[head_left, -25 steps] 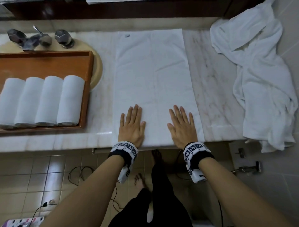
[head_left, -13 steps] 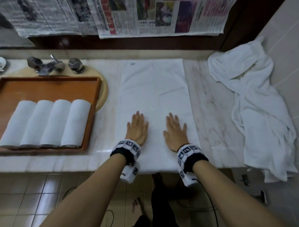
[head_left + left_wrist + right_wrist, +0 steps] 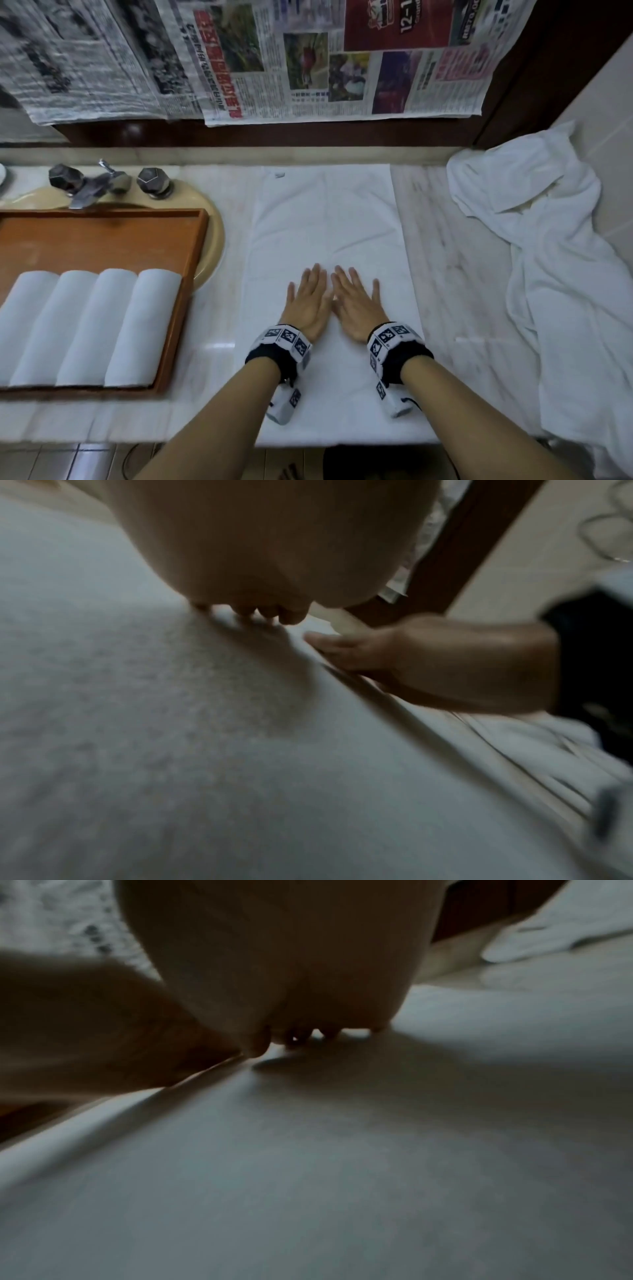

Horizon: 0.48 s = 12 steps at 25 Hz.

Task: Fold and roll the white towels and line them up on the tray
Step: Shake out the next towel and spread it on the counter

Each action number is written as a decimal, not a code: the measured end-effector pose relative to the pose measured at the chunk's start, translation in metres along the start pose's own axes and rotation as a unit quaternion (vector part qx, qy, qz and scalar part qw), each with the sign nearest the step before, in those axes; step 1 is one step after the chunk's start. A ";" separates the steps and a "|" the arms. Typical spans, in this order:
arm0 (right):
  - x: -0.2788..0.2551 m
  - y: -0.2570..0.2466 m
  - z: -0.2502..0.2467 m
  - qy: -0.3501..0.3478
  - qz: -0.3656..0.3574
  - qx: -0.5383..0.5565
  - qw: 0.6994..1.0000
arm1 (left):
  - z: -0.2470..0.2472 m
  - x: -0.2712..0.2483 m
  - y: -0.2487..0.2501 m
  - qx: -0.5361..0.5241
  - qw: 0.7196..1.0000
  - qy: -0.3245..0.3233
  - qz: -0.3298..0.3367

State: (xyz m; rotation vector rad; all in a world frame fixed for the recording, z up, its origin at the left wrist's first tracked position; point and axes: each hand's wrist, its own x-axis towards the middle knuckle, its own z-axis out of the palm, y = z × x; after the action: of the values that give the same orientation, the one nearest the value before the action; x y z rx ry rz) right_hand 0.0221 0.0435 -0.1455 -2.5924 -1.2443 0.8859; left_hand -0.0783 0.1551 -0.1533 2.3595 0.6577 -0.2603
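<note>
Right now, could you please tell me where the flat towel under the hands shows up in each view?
Head: flat towel at centre, under both hands.
Left wrist: fills the lower left.
Right wrist: fills the lower half.
Shared landmark: crumpled towel pile, also at the right wrist's upper right.

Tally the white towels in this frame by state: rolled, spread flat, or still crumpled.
Rolled, on the tray: 4
Spread flat under both hands: 1
Crumpled heap at the right: 1, possibly more; cannot tell
Total: at least 6
</note>
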 end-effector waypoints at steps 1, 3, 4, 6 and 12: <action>0.005 0.013 -0.004 -0.001 0.015 0.008 1.000 | -0.004 0.006 -0.009 0.009 1.000 0.006 -0.010; 0.015 0.046 -0.022 0.017 0.174 0.035 0.984 | -0.021 0.017 -0.036 0.022 0.989 0.064 -0.133; 0.016 0.053 -0.033 0.019 0.256 0.049 0.965 | -0.030 0.016 -0.043 0.022 0.975 0.089 -0.204; 0.028 0.041 -0.049 0.031 0.253 0.054 0.965 | -0.040 0.029 -0.026 -0.014 0.975 0.097 -0.199; 0.072 0.041 -0.053 -0.016 0.026 0.005 1.000 | -0.034 0.086 -0.003 0.008 0.998 0.032 -0.050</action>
State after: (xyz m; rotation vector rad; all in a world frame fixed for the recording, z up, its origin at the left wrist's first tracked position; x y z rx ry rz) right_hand 0.1150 0.0776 -0.1490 -2.6243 -1.1805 0.9450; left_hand -0.0064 0.2123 -0.1589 2.3614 0.8090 -0.2353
